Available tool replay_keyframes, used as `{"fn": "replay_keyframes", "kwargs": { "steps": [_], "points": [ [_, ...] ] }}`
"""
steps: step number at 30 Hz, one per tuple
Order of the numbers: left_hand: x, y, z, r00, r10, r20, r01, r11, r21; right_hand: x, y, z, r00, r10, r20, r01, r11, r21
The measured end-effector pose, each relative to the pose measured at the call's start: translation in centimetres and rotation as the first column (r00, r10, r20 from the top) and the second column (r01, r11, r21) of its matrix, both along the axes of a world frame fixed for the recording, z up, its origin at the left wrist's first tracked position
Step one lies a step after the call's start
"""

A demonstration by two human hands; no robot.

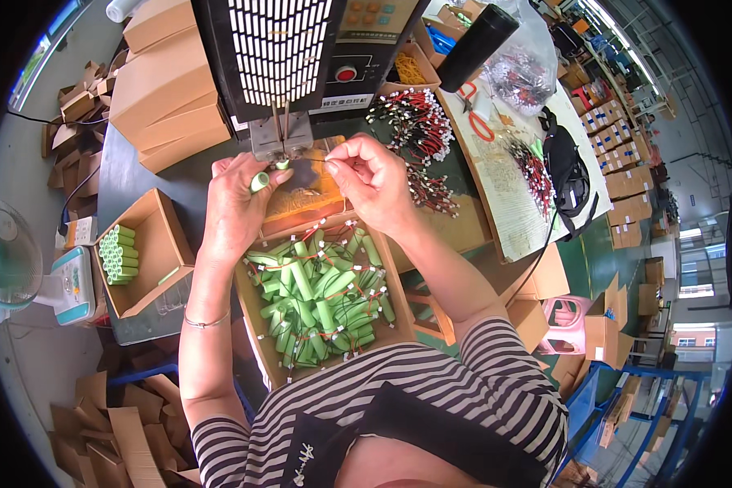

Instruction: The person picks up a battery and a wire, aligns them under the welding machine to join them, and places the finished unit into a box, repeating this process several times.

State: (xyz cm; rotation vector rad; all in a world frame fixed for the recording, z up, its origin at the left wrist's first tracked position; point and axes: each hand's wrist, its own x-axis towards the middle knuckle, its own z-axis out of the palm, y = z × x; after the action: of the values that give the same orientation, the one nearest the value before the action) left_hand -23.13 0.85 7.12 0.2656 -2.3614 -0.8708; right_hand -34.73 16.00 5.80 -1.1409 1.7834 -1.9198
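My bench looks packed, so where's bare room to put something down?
Bare dark tabletop lies between the stacked flat cartons and the half-empty box of green cells. Crowded: the full cell box under both hands, and the wire leads right of the machine.

Grey floor (24,154); dark worktable (130,175); bright windows (691,285) right.

From up here I see my own top first: a short-sleeved shirt (431,390) in narrow black and white stripes, the bands curving round both shoulders and ending above the elbows. Over the chest lies a dark panel (358,431), perhaps an apron bib or strap, with a small pale marking on its left part. Both forearms are bare. 1 thin bracelet (206,323) circles my left forearm. No gloves on either hand, and I can make out no rings.
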Motion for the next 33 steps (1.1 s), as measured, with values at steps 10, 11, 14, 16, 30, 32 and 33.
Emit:
{"fn": "replay_keyframes", "kwargs": {
  "steps": [10,11,14,16,30,32,33],
  "points": [
    [-0.3,-0.1,-0.1,0.998,-0.056,0.017,0.056,0.998,0.021,-0.1,-0.3,-1.5,0.988,-0.088,-0.125,0.062,0.978,-0.198],
    [-0.3,-0.2,-0.1,0.998,-0.058,0.019,0.057,0.997,0.053,-0.1,0.1,-0.1,0.989,-0.062,-0.131,0.059,0.998,-0.030],
    [-0.3,0.0,0.1,0.999,0.000,-0.032,0.000,1.000,0.011,-0.3,0.1,0.4,0.996,-0.033,-0.079,0.036,0.998,0.048],
    [0.8,0.8,0.9,0.998,0.048,-0.046,-0.054,0.988,-0.148,-0.3,0.4,0.7,0.999,-0.014,-0.052,0.017,0.998,0.061],
    [2.7,1.2,0.2,0.973,0.119,-0.199,0.042,0.754,0.655,0.0,1.8,2.7,0.766,0.201,-0.611,0.041,0.933,0.358],
    [2.0,1.3,0.2,0.972,0.126,-0.201,0.036,0.760,0.649,-0.4,1.5,3.0,0.777,0.239,-0.582,-0.028,0.937,0.347],
    [1.7,1.0,-0.4,0.982,0.096,-0.160,-0.003,0.866,0.500,-0.6,1.3,3.2,0.899,0.332,-0.286,-0.206,0.896,0.393]
  ]
}}
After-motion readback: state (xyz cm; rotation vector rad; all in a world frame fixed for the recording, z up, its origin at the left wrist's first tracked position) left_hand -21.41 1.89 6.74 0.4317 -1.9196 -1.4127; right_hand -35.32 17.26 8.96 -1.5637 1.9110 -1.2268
